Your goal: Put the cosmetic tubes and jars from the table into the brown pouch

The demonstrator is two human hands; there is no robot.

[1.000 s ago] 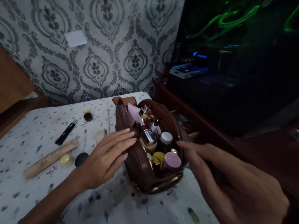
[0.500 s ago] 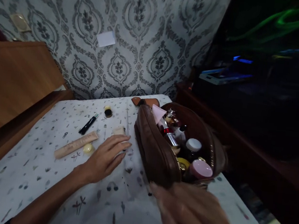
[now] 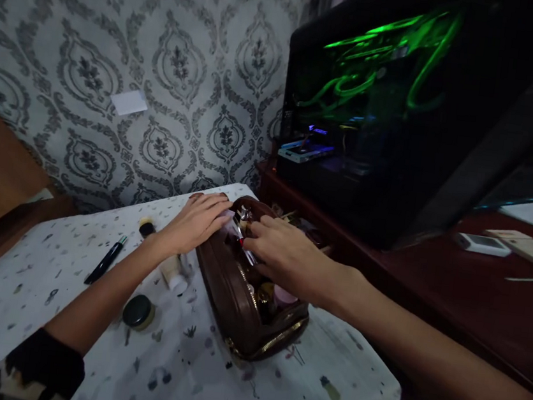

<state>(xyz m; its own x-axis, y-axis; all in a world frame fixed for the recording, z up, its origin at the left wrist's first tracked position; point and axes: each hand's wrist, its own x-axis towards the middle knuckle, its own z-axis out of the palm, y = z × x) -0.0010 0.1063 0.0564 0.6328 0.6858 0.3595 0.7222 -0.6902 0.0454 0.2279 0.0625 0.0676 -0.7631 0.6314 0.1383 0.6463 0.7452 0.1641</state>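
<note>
- From where I'm standing, the person's right hand (image 3: 284, 253) is hanging over the open, boxy brown leather bag (image 3: 222, 294), its fingers curling down among the contents; its fingertips are hiding, so I cannot tell whether they are clamping on anything.
- The left hand (image 3: 199, 221) is resting across the bag's far left rim, fingers lying close together; I cannot tell whether it is pinching the leather.
- To my eye, doing this well is depending on that left hand steadying the rim, because the soft wall is likely to fold if pushed.
- The right hand would be wise to be working from above, lifting straight and slowly, since the slim silver cylinder with a red band (image 3: 248, 252) is leaning close under its fingers and could be toppling.
- The round pink lid (image 3: 284, 296) is sitting near the bag's near end, so the wrist should be staying clear of it.
- The bag is standing on the right part of the white, print-covered surface (image 3: 197, 385), its mouth facing up.
- Its long axis is running from far left to near right, and the end with the gold metal zipper (image 3: 287, 336) is pointing near and right.
- Left of the bag, the squat jar with a dark round lid (image 3: 139, 311) is standing well apart from both hands.
</note>
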